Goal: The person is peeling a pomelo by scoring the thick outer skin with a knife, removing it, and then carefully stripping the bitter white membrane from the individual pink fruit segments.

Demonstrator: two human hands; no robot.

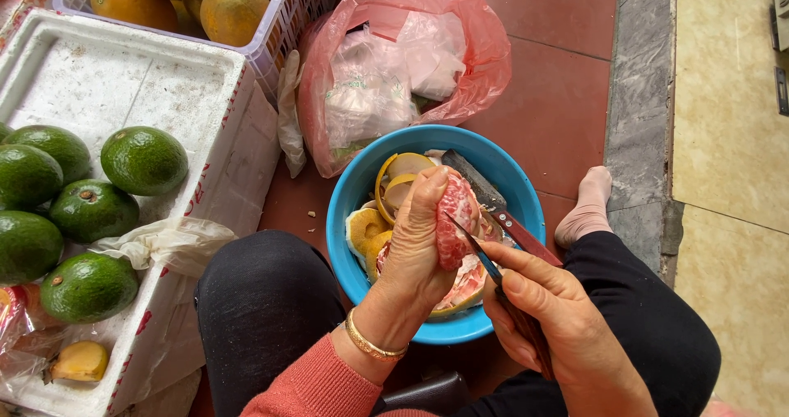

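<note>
Head cam, left hand (419, 244) grip clenched on pomelo segment (454, 224), right hand (546, 318) grasping knife (485, 261), over blue bowl (353, 195)

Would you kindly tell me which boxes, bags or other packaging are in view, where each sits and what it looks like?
Foam box: left, white, rectangular, red markings on its side, holds green fruit.
Crate: top left, pale plastic lattice, holds orange-yellow fruit.
Pink bag: top centre behind the blue bowl, translucent, stuffed with clear wrappers.
Clear bag: crumpled on the box's edge.

Soft, even daylight; bright without harsh glare. Faint shadows beneath the blue bowl (353, 220) and knees. Sharp at centre, slight wide-angle stretching toward corners. Mild sheen on pink bag (485, 55).
</note>
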